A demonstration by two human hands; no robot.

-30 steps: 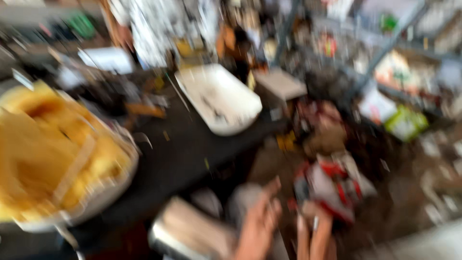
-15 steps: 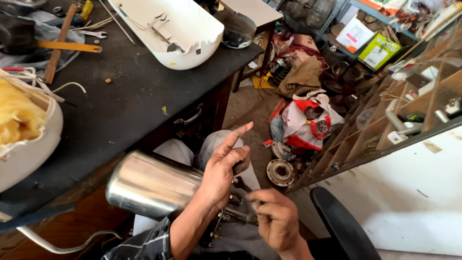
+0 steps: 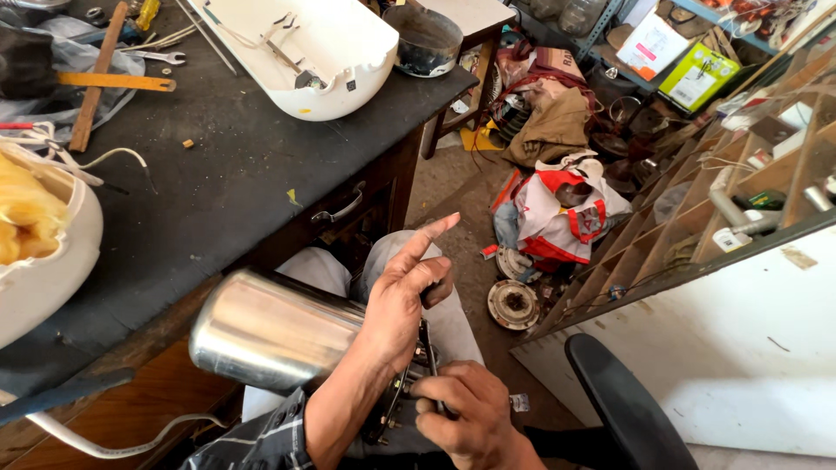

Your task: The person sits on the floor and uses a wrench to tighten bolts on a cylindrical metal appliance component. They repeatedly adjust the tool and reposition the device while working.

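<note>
A shiny steel kettle body [image 3: 270, 335] lies on its side across my lap, its dark base turned toward my hands. My left hand [image 3: 405, 300] presses against that base, index finger stretched out and up. My right hand [image 3: 461, 413] is closed on a small dark tool at the black base plate [image 3: 401, 392], where wiring and terminals show. What kind of tool it is stays hidden by the fingers.
A black workbench [image 3: 226, 174] with a drawer handle stands on my left, carrying a white plastic shell [image 3: 305, 52], a white tub with yellow stuffing [image 3: 35, 235], wrenches and wood strips. A black chair [image 3: 627, 409], floor clutter with a red-and-white bag [image 3: 562, 213] and wooden shelving [image 3: 740, 209] lie right.
The view dropped from the blurred workbench to my lap and sharpened. The kettle came into view with both hands closing on its base; since half a second ago the hands have barely shifted.
</note>
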